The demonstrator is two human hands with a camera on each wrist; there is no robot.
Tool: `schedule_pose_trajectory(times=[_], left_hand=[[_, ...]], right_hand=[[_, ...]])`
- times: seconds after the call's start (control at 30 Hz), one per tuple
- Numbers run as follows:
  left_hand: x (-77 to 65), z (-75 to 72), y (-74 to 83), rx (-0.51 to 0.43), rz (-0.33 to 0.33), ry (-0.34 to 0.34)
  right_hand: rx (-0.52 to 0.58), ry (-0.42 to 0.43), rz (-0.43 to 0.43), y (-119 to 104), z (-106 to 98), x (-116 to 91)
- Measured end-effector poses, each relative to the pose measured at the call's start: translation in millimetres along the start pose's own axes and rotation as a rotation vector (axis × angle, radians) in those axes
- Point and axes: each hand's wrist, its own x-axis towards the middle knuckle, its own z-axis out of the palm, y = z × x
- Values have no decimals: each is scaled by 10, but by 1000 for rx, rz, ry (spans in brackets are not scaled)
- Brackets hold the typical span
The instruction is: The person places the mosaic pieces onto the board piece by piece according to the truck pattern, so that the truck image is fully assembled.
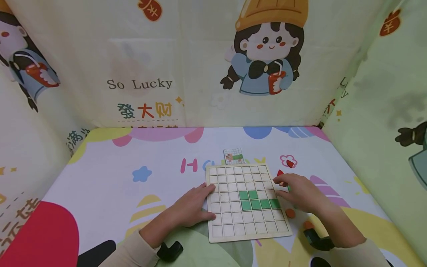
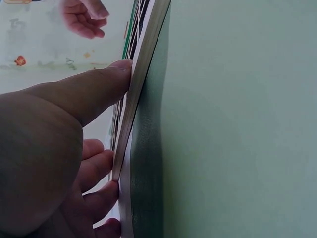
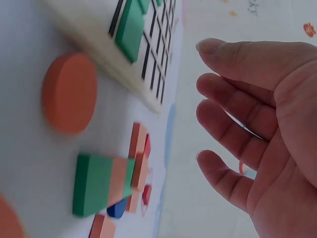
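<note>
Nearest the camera, beige sleeves [image 1: 131,252] and black wrist devices [image 1: 171,251]. Left hand [image 1: 188,207] has thumb and index spread, tips touching the board's left edge. Right hand [image 1: 300,193] hangs beside the board's right edge, fingers loosely bent with a gap to the thumb, holding nothing.

Grid board [image 1: 230,222] lies flat between the hands: squarish, thin, pale wood tone, straight edges, thin lines framing white cells. Six flat green squares [image 1: 255,204] sit in it, two above a row of four, the row reaching the right border.

Thick matte orange disc [image 3: 70,93] lies just off that border; green block [image 3: 91,186] with slanted sides and small blue piece [image 3: 117,209] cluster further along, so right side is crowded. Red pieces [image 1: 289,163] farther back. Patterned card [image 1: 234,156] just past the far edge.

Smooth printed table [image 1: 106,185] spreads wide to the left; creased cloth backdrop [image 1: 200,74] behind.
</note>
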Motion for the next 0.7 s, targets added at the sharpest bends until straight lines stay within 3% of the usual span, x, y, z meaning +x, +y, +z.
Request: schedule_pose_trajectory(times=[0.2,0.37,0.5,0.7], left_hand=[[4,16,-10,-5,-4,-5],[8,13,-5,1,-6,-5],[6,2,-1,8,-6,-3],[8,2,-15,11,4,1]], right_hand=[[30,-27,54,114,-28,-107],[50,-9,50,249,-20,-229],[72,-57,99,329,-18,-311],[33,-53,116,395,-16,-419]])
